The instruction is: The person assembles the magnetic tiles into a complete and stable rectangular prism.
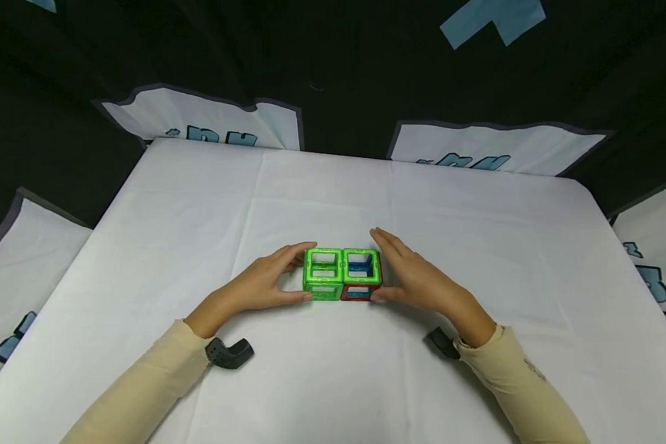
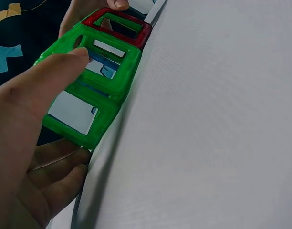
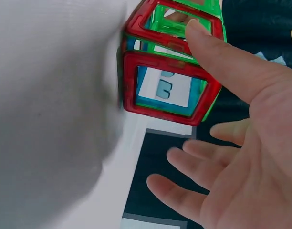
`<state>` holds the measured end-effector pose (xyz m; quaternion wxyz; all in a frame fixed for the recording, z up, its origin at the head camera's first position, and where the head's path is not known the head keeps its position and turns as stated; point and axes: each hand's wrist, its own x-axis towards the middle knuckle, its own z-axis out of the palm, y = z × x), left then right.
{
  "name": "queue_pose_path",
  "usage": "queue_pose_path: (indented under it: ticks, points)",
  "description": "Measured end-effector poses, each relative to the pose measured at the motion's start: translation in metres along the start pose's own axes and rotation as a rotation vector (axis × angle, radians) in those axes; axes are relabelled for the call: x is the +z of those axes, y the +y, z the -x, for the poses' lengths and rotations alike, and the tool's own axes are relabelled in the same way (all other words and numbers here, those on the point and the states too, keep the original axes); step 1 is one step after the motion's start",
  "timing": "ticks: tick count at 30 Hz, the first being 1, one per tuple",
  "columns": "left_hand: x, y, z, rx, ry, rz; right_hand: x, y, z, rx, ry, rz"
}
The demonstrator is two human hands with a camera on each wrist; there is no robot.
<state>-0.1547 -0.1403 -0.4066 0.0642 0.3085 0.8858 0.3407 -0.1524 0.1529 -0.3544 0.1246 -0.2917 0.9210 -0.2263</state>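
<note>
Two joined cubes of see-through magnetic tiles point(image 1: 342, 266) stand side by side on the white table. Green frames form the top and the left cube; the right cube shows red tiles point(image 3: 131, 81) on its near and right sides and blue inside. My left hand point(image 1: 266, 280) holds the left end, thumb at the near face and index finger along the far corner. In the left wrist view its other fingers point(image 2: 65, 186) bend beside the end tile. My right hand point(image 1: 419, 277) spreads at the right end, thumb tip on the near red tile, the other fingers extended and apart from the cubes.
A white cloth covers the table point(image 1: 322, 382). Dark curtain point(image 1: 333, 74) with white and blue patches hangs behind the far edge and at both sides. Black wrist straps point(image 1: 230, 353) sit at both cuffs.
</note>
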Motion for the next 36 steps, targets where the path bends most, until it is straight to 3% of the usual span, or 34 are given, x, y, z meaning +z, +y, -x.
queue_pose_path:
  ticks: [7, 11, 14, 19, 22, 25, 31, 36]
  points:
    - [-0.001, 0.000, 0.002, -0.004, -0.007, 0.009, 0.006, 0.004, -0.008, -0.009, -0.069, -0.038]
    - [-0.004, 0.002, -0.005, -0.025, -0.043, 0.011, 0.002, 0.008, -0.015, -0.014, -0.076, -0.029]
    - [-0.013, 0.003, -0.020, -0.068, -0.071, -0.033, -0.009, 0.015, -0.027, -0.017, -0.074, -0.026]
    - [-0.033, -0.001, -0.060, -0.119, -0.094, -0.104, -0.031, 0.034, -0.057, -0.002, -0.031, -0.048]
    - [-0.036, -0.010, -0.080, -0.141, -0.114, -0.120, -0.035, 0.048, -0.074, 0.036, -0.028, -0.074]
    - [-0.034, -0.019, -0.091, -0.178, -0.144, -0.105, -0.032, 0.058, -0.086, 0.077, -0.062, -0.108]
    - [-0.029, -0.029, -0.094, -0.205, -0.154, -0.073, -0.024, 0.066, -0.096, 0.095, -0.067, -0.114]
    - [-0.032, -0.026, -0.093, -0.244, -0.192, -0.174, -0.028, 0.065, -0.091, 0.097, 0.002, 0.051]
